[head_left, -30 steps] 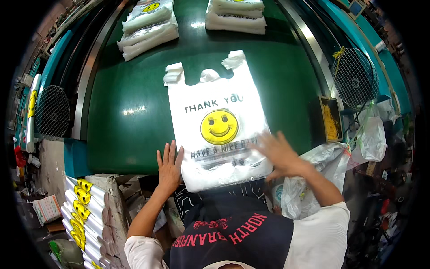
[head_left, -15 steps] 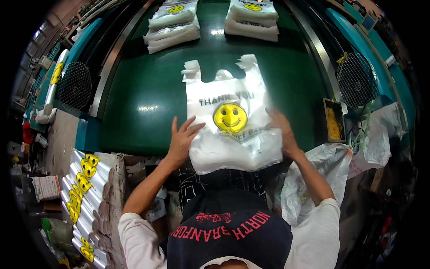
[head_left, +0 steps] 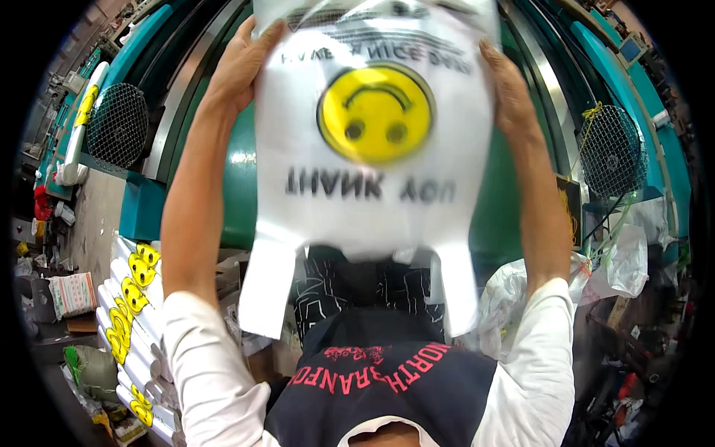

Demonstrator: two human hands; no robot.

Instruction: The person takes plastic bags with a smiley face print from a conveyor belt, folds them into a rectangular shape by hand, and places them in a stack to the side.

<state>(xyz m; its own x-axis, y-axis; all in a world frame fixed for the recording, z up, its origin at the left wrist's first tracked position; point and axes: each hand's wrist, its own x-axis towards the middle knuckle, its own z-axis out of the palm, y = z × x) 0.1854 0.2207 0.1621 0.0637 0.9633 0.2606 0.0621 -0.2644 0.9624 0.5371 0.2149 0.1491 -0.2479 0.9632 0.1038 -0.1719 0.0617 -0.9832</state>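
Head view: the left hand (head_left: 238,71) and right hand (head_left: 511,88) have fingers clamped on opposite edges of a stack of white plastic handled bags (head_left: 372,170), its round yellow smiley (head_left: 375,112) upside down, held above the smooth green table (head_left: 239,197), handles (head_left: 268,290) toward the person (head_left: 380,395).

I hold the bag bundle (head_left: 376,175) above the surface (head_left: 238,190), left hand (head_left: 242,68) at its left side, right hand (head_left: 512,89) at its right, handles (head_left: 269,290) reaching past the near edge. Mesh guards (head_left: 118,125) flank the left and right edges; rolls (head_left: 134,305) lie off the near-left corner.
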